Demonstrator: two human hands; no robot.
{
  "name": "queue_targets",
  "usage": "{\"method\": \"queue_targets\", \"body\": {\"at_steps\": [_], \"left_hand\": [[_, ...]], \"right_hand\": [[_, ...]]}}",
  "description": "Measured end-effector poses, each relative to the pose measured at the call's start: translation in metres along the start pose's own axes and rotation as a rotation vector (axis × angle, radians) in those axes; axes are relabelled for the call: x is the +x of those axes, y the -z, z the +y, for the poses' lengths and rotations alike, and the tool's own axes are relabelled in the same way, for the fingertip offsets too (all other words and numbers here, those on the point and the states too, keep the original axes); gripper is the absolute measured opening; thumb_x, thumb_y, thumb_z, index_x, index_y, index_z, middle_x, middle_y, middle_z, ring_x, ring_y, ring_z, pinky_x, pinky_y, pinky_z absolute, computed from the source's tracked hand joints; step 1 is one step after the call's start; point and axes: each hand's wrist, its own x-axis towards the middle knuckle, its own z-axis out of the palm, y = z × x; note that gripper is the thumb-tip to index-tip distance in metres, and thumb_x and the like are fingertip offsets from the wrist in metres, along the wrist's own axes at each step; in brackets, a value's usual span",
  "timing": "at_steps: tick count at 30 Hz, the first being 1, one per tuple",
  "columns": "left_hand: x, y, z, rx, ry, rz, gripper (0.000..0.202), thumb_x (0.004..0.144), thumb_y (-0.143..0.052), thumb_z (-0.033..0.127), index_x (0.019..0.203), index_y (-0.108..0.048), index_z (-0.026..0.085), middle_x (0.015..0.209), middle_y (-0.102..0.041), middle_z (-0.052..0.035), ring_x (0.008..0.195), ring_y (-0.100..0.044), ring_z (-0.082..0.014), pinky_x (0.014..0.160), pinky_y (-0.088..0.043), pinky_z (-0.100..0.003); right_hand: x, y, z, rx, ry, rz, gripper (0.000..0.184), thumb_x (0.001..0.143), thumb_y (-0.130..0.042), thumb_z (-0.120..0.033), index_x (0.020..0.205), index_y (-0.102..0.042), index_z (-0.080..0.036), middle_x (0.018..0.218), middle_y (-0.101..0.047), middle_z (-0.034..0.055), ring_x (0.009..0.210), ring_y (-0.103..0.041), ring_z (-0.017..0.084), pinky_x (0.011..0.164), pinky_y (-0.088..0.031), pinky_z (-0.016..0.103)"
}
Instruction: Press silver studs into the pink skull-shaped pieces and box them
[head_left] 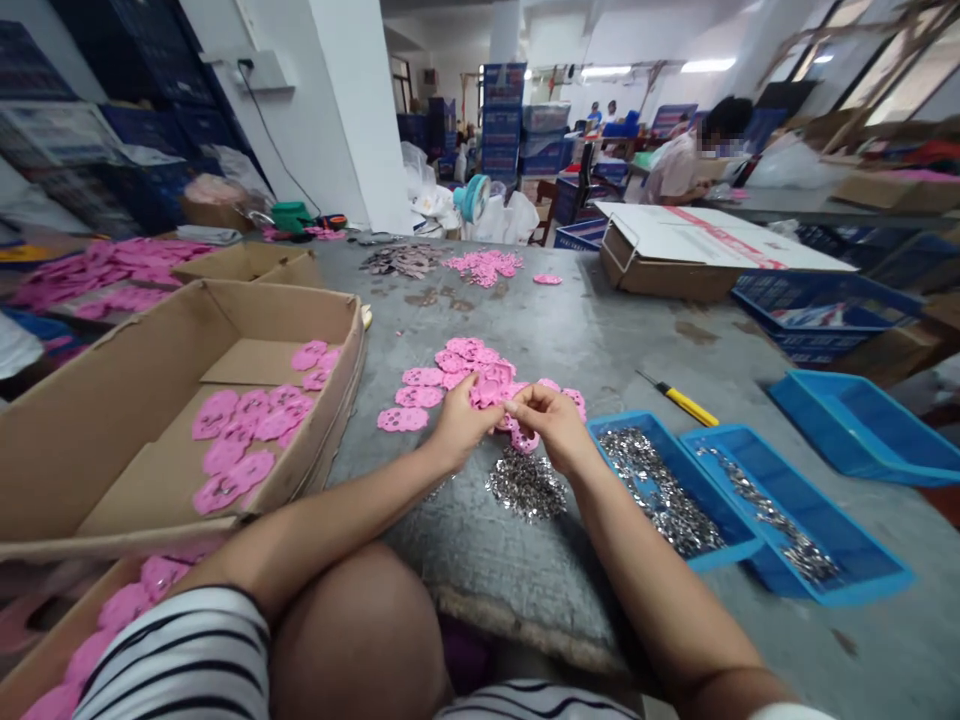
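My left hand [463, 424] grips a pink scalloped plastic piece [493, 386] from its left side, thumb and fingers closed on it. At its lower right edge, my right hand [553, 422] is closed in a pinch; whatever lies between those fingertips is too small to make out. Behind and under the hands lies a heap of similar pink pieces [466, 354], with several more spread to the left, such as one flat pink piece [403, 419]. Just below the hands is a pile of small shiny metal parts [526, 486] on the grey table [480, 545].
Blue trays [739, 540] of metal parts stand at right, near a yellow-handled screwdriver [686, 402] and another blue tray [862, 425]. A cardboard box [300, 480] holding pink pieces is at left. Farther back are grey pieces [401, 260], a white-topped carton [667, 270] and a seated person [675, 170].
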Motion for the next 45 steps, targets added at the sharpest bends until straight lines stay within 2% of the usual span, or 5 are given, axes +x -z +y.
{"method": "queue_targets", "body": {"at_steps": [8, 16, 21, 29, 45], "left_hand": [[-0.003, -0.004, 0.007, -0.15, 0.04, -0.038, 0.032, 0.056, -0.07, 0.018, 0.081, -0.05, 0.019, 0.057, -0.055, 0.0055, 0.051, -0.049, -0.0088, 0.048, -0.036, -0.02], [-0.001, 0.0, 0.014, -0.458, 0.223, -0.259, 0.033, 0.088, -0.048, 0.045, 0.094, -0.06, 0.015, 0.085, -0.068, -0.0091, 0.084, -0.066, -0.0209, 0.071, -0.052, -0.031], [-0.007, 0.002, 0.02, -0.503, 0.053, -0.306, 0.044, 0.081, -0.063, 0.03, 0.123, -0.051, 0.023, 0.115, -0.066, -0.0082, 0.114, -0.061, -0.0217, 0.093, -0.05, -0.037], [-0.015, 0.004, 0.022, -0.421, 0.01, -0.301, 0.085, 0.061, -0.084, 0.025, 0.137, -0.045, 0.029, 0.131, -0.058, -0.0079, 0.125, -0.054, -0.0224, 0.099, -0.049, -0.032], [-0.015, 0.006, 0.019, -0.371, -0.068, -0.314, 0.075, 0.059, -0.086, 0.028, 0.127, -0.053, 0.028, 0.136, -0.055, -0.0078, 0.128, -0.051, -0.0236, 0.103, -0.046, -0.033]], "right_hand": [[0.001, 0.005, 0.002, -0.019, 0.043, 0.057, 0.037, 0.061, -0.082, -0.048, 0.061, -0.057, -0.021, 0.051, -0.048, -0.0052, 0.048, -0.039, 0.009, 0.051, -0.037, 0.026], [-0.001, 0.0, -0.005, 0.147, 0.17, 0.273, 0.032, 0.055, -0.082, -0.044, 0.059, -0.062, -0.02, 0.092, -0.061, 0.0054, 0.091, -0.06, 0.021, 0.088, -0.046, 0.038], [-0.005, -0.003, -0.008, 0.152, 0.191, 0.281, 0.031, 0.056, -0.083, -0.043, 0.057, -0.063, -0.02, 0.106, -0.061, 0.0079, 0.107, -0.058, 0.026, 0.097, -0.042, 0.044], [-0.008, -0.008, -0.011, 0.145, 0.213, 0.212, 0.031, 0.065, -0.079, -0.045, 0.056, -0.062, -0.02, 0.115, -0.065, 0.0082, 0.123, -0.05, 0.027, 0.107, -0.034, 0.046], [-0.006, -0.01, -0.01, 0.223, 0.132, 0.198, 0.026, 0.057, -0.079, -0.037, 0.052, -0.061, -0.02, 0.096, -0.067, 0.0066, 0.109, -0.055, 0.026, 0.102, -0.036, 0.042]]}}
